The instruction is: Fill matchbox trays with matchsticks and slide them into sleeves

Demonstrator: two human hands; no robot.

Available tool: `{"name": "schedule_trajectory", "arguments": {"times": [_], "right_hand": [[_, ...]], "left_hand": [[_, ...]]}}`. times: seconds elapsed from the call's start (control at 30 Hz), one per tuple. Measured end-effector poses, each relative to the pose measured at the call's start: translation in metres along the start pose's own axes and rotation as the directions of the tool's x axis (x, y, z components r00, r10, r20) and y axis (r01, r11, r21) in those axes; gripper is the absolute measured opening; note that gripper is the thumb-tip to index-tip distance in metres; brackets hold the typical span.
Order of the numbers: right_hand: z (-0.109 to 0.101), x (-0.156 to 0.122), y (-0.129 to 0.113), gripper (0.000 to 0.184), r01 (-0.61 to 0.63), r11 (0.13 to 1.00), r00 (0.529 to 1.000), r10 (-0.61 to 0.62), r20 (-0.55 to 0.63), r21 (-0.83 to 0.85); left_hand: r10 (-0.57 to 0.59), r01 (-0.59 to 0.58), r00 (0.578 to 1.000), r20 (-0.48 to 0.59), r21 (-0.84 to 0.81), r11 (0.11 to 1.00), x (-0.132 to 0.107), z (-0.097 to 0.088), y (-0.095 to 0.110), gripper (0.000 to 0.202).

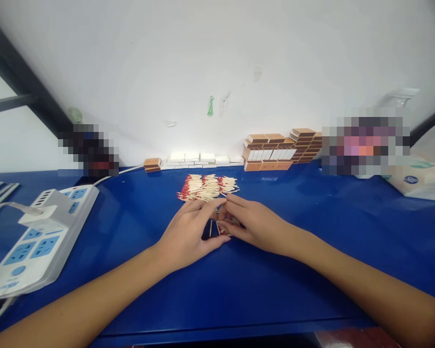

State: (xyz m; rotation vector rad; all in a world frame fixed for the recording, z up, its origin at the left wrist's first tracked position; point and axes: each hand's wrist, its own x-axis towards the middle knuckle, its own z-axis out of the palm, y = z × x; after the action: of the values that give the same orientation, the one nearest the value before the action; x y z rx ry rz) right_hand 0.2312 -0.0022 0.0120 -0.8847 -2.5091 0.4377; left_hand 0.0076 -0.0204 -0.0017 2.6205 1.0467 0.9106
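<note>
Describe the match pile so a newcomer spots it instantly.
Find the blue table, then the row of white boxes along the wall. The match pile lies just in front: loose, red-tipped sticks, unlike the neat boxes behind.

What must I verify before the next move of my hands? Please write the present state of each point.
1. Left hand at the small box: ok, thumb at its near edge.
2. Right hand at the box: ok, fingers bent beside it.
3. Box fully filled: cannot tell, fingers hide part.
4. Loose matches near: ok, just beyond the hands.
5. Power strip apart from matches: ok, far left.
6. Matchbox stack standing: ok.
</note>
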Motion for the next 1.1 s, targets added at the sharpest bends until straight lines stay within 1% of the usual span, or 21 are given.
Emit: {"name": "schedule_trajectory", "arguments": {"times": [0.2, 0.3, 0.37, 0.4, 0.47, 0.53, 0.6, 0.7, 0.77, 0.87, 1.0, 1.1], "right_hand": [[-0.008, 0.000, -0.005, 0.003, -0.074, 0.986, 0.992, 0.088, -0.092, 0.151], [-0.009, 0.000, -0.006, 0.017, -0.038, 0.987, 0.989, 0.060, -0.138, 0.159], [-0.008, 0.000, -0.006, 0.020, -0.018, 0.987, 0.985, 0.045, -0.169, 0.158], [-0.008, 0.000, -0.006, 0.019, -0.026, 0.985, 0.981, 0.058, -0.186, 0.173], [-0.007, 0.001, -0.006, 0.017, -0.077, 0.969, 0.965, 0.132, -0.225, 0.236], [-0.007, 0.002, -0.006, 0.015, -0.139, 0.939, 0.946, 0.220, -0.239, 0.314], [-0.007, 0.003, -0.004, 0.014, -0.178, 0.917, 0.936, 0.269, -0.226, 0.357], [-0.008, 0.002, -0.001, 0.014, -0.206, 0.924, 0.935, 0.282, -0.214, 0.322], [-0.008, 0.001, 0.001, 0.016, -0.230, 0.936, 0.936, 0.288, -0.204, 0.267], [-0.009, 0.001, 0.003, 0.017, -0.261, 0.943, 0.944, 0.294, -0.150, 0.206], [-0.010, 0.001, 0.004, 0.017, -0.238, 0.961, 0.964, 0.252, -0.088, 0.142], [-0.013, 0.001, 0.004, 0.020, -0.213, 0.970, 0.976, 0.216, -0.015, 0.117]], "left_hand": [[-0.034, 0.034, 0.999, -0.034, 0.004, 0.999, 0.000, 0.000, -0.001, 0.075], [-0.048, 0.048, 0.995, -0.082, -0.001, 0.999, 0.000, 0.001, 0.000, 0.076], [-0.068, 0.068, 0.992, -0.109, -0.005, 0.998, 0.000, 0.001, 0.001, 0.074], [-0.081, 0.081, 0.990, -0.115, -0.006, 0.997, 0.000, 0.001, 0.001, 0.073], [-0.108, 0.107, 0.987, -0.122, -0.007, 0.994, 0.001, 0.000, 0.002, 0.073], [-0.122, 0.123, 0.982, -0.141, -0.006, 0.992, 0.001, -0.001, 0.002, 0.072], [-0.135, 0.137, 0.975, -0.175, 0.000, 0.991, 0.002, -0.002, 0.003, 0.071], [-0.141, 0.145, 0.968, -0.207, 0.003, 0.989, 0.002, -0.003, 0.003, 0.068], [-0.145, 0.147, 0.970, -0.193, 0.000, 0.989, 0.002, -0.003, 0.003, 0.067], [-0.161, 0.163, 0.973, -0.167, -0.001, 0.987, 0.002, -0.003, 0.003, 0.065], [-0.165, 0.166, 0.975, -0.148, -0.003, 0.986, 0.002, -0.002, 0.002, 0.065], [-0.161, 0.161, 0.978, -0.134, -0.008, 0.987, 0.001, -0.002, 0.001, 0.065]]}}
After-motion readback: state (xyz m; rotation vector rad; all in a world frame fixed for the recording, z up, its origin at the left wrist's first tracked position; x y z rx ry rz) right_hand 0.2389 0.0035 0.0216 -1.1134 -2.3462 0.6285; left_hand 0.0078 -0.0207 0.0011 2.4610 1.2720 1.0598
